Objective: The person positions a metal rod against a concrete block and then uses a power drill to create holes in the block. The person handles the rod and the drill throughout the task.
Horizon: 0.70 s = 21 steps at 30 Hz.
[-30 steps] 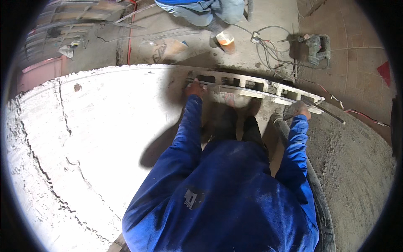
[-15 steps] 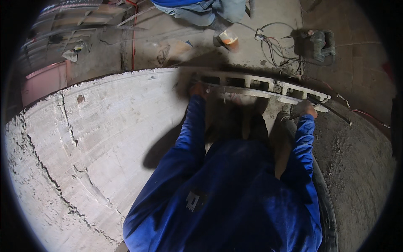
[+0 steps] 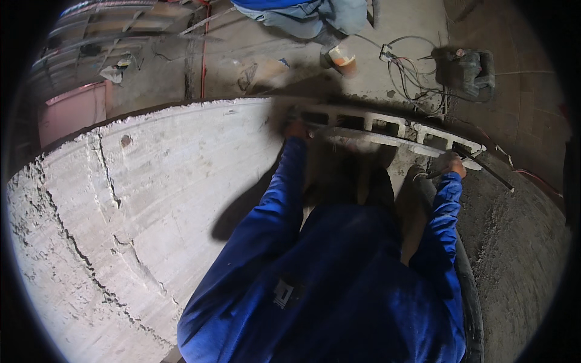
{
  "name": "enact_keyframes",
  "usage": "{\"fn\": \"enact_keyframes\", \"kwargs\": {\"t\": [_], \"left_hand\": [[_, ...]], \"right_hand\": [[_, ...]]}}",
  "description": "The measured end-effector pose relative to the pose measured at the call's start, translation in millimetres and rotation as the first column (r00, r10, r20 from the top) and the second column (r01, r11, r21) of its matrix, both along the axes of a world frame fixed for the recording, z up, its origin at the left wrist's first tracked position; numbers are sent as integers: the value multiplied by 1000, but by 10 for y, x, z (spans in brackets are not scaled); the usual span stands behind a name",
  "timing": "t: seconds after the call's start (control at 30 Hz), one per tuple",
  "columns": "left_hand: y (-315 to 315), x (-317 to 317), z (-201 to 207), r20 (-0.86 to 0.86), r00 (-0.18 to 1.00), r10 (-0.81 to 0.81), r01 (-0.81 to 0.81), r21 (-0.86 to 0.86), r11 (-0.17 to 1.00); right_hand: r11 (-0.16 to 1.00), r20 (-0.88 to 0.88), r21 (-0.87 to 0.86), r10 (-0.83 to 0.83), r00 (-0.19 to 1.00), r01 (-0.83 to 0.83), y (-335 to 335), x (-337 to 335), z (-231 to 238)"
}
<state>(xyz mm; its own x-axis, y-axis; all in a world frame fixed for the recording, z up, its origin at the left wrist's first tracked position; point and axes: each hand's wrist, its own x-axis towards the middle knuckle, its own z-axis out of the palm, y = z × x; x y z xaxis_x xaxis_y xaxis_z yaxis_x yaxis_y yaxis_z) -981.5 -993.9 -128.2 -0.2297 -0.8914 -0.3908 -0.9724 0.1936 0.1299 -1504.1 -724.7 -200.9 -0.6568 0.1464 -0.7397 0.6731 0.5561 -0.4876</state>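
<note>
A row of grey hollow concrete blocks (image 3: 381, 128) lies along the wall, open cells facing up. My left hand (image 3: 296, 129) is closed at the row's left end, in deep shadow; what its fingers grip does not show. At the right end, my right hand (image 3: 454, 164) is closed beside the near edge of the blocks. Something dark and flat juts out left of that hand, too dim to name. A thin dark rod (image 3: 487, 170) slants across the right end of the row, just beyond the right hand; whether the hand touches it is unclear.
A rough, cracked concrete wall (image 3: 193, 157) fills the left. Beyond the blocks are a person in jeans (image 3: 302, 21), an orange and white container (image 3: 344, 60), tangled cables (image 3: 402, 75) and a dark power-tool-like object (image 3: 478, 75). A dark hose (image 3: 469, 284) runs beside my right side.
The whole view has shifted slightly, so everything sits a little lower and farther right. Both hands stay at the same ends of the block row.
</note>
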Motion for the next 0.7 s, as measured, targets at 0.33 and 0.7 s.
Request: {"fn": "enact_keyframes", "kwargs": {"t": [0.33,0.7], "left_hand": [[-98,-43,-268,394,916,-68,20,126,992],[9,1,-40,77,996,44,-44,-7,999]], "right_hand": [[964,-75,-110,-251,965,243,-319,287,587],[922,-41,-192,-350,936,336,-308,250,608]]}}
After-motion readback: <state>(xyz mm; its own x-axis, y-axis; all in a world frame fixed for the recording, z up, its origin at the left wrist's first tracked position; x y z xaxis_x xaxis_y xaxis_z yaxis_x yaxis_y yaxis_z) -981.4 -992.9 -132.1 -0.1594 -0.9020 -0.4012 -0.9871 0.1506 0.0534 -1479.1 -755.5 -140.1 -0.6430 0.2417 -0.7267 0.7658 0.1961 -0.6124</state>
